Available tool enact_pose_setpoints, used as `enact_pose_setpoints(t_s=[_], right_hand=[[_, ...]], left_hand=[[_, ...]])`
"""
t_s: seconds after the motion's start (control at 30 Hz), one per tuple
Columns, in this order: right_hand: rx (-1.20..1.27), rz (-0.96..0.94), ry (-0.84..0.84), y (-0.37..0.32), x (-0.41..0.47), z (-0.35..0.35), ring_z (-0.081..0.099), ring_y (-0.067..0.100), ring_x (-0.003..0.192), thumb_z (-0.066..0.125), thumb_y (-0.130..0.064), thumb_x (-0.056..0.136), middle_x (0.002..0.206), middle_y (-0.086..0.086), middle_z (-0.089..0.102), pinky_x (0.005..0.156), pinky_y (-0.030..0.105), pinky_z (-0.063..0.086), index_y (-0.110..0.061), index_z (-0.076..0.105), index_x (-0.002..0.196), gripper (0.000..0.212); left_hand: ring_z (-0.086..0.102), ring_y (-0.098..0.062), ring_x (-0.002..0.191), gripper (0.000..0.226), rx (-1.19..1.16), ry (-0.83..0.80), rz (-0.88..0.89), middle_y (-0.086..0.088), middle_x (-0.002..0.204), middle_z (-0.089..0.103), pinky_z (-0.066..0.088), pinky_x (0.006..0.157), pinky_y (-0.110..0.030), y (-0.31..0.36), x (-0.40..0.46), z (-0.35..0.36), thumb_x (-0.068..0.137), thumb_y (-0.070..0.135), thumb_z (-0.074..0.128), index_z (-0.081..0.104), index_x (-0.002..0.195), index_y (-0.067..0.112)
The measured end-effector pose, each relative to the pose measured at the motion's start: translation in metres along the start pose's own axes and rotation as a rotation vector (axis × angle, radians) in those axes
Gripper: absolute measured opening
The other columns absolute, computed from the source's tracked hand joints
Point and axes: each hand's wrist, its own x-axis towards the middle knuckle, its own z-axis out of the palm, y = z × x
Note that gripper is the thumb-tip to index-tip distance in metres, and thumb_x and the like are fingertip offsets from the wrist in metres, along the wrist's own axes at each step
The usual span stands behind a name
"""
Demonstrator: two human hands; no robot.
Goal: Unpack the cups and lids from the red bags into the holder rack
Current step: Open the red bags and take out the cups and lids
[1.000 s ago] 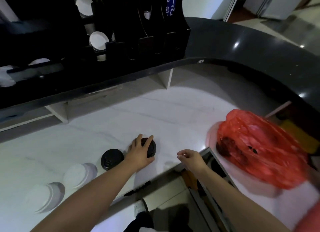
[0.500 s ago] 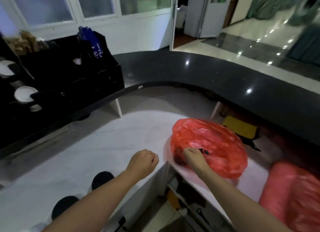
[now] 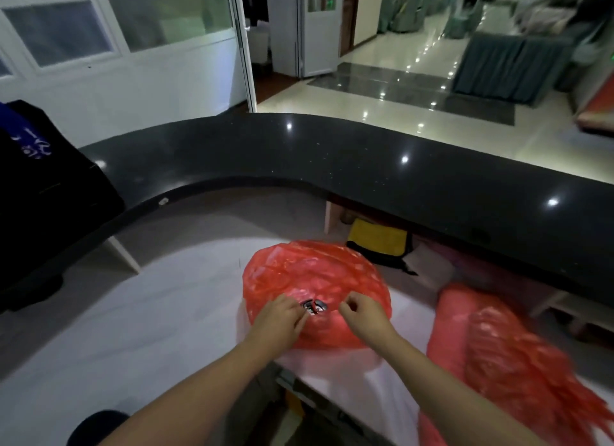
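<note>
- The red bag (image 3: 315,289) sits on the white counter (image 3: 133,329). The thin plastic could tear if both hands pull hard, and lids might spill out.
- The left hand (image 3: 277,317) pinches the bag beside a small hole.
- The right hand (image 3: 360,312) has curled fingers pinching the other side.
- A dark lid (image 3: 314,305) peeks through.

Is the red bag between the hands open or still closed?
Open a little: the red bag shows a small gap where left hand and right hand pinch it.
</note>
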Motion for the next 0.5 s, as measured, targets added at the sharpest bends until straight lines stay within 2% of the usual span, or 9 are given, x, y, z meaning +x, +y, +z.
enact_pose_setpoints(t_s=[0.07, 0.1, 0.17, 0.23, 0.33, 0.4, 0.5], right_hand=[[-0.060, -0.057, -0.003, -0.002, 0.008, 0.004, 0.052, 0.020, 0.066, 0.056, -0.021, 0.091, 0.072, 0.007, 0.060, 0.060, 0.037, 0.037, -0.009, 0.056, 0.075, 0.020], [-0.098, -0.096, -0.009, -0.003, 0.012, 0.008, 0.053, 0.022, 0.069, 0.055, -0.020, 0.091, 0.072, 0.006, 0.059, 0.062, 0.038, 0.037, -0.009, 0.057, 0.076, 0.019], [-0.183, -0.173, -0.022, -0.008, 0.024, 0.015, 0.055, 0.023, 0.077, 0.054, -0.017, 0.091, 0.081, 0.004, 0.059, 0.067, 0.037, 0.040, -0.009, 0.062, 0.080, 0.016], [-0.264, -0.245, -0.049, -0.014, 0.036, 0.025, 0.059, 0.026, 0.095, 0.053, -0.015, 0.094, 0.100, 0.007, 0.063, 0.081, 0.039, 0.046, -0.010, 0.069, 0.097, 0.017], [-0.425, -0.349, -0.164, -0.027, 0.054, 0.047, 0.056, 0.027, 0.119, 0.051, -0.011, 0.095, 0.129, 0.006, 0.062, 0.098, 0.038, 0.046, -0.011, 0.066, 0.123, 0.031], [-0.524, -0.361, -0.271, -0.035, 0.066, 0.062, 0.055, 0.030, 0.125, 0.048, -0.009, 0.096, 0.138, 0.007, 0.057, 0.101, 0.040, 0.045, -0.010, 0.063, 0.129, 0.036], [-0.706, -0.331, -0.427, -0.037, 0.078, 0.076, 0.056, 0.035, 0.122, 0.051, -0.017, 0.097, 0.142, 0.007, 0.052, 0.096, 0.041, 0.046, -0.011, 0.058, 0.133, 0.037]], left_hand=[[0.055, -0.021, 0.106, 0.033, 0.052, -0.052, 0.030, 0.005, 0.111, 0.064, 0.048, 0.092, -0.039, -0.004, 0.006, 0.007, 0.098, 0.043, 0.050, 0.070, 0.117, 0.025], [0.056, -0.021, 0.110, 0.035, 0.065, -0.062, 0.040, 0.005, 0.115, 0.064, 0.049, 0.094, -0.040, -0.008, 0.007, 0.010, 0.095, 0.044, 0.055, 0.068, 0.122, 0.027], [0.063, -0.021, 0.108, 0.034, 0.082, -0.089, 0.082, 0.006, 0.115, 0.067, 0.052, 0.093, -0.040, -0.012, 0.007, 0.016, 0.086, 0.045, 0.066, 0.072, 0.116, 0.030], [0.067, -0.019, 0.104, 0.029, 0.083, -0.083, 0.134, 0.008, 0.112, 0.070, 0.052, 0.093, -0.038, -0.014, 0.002, 0.020, 0.082, 0.046, 0.070, 0.074, 0.109, 0.035], [0.066, -0.015, 0.105, 0.034, 0.092, -0.150, 0.177, 0.012, 0.113, 0.069, 0.044, 0.101, -0.036, -0.019, -0.013, 0.029, 0.086, 0.051, 0.056, 0.073, 0.112, 0.038], [0.063, -0.017, 0.115, 0.038, 0.115, -0.195, 0.197, 0.010, 0.121, 0.067, 0.042, 0.108, -0.040, -0.023, -0.024, 0.034, 0.089, 0.053, 0.049, 0.071, 0.116, 0.037], [0.062, -0.019, 0.119, 0.040, 0.105, -0.216, 0.225, 0.007, 0.124, 0.067, 0.045, 0.107, -0.045, -0.031, -0.033, 0.038, 0.087, 0.054, 0.053, 0.069, 0.119, 0.036]])
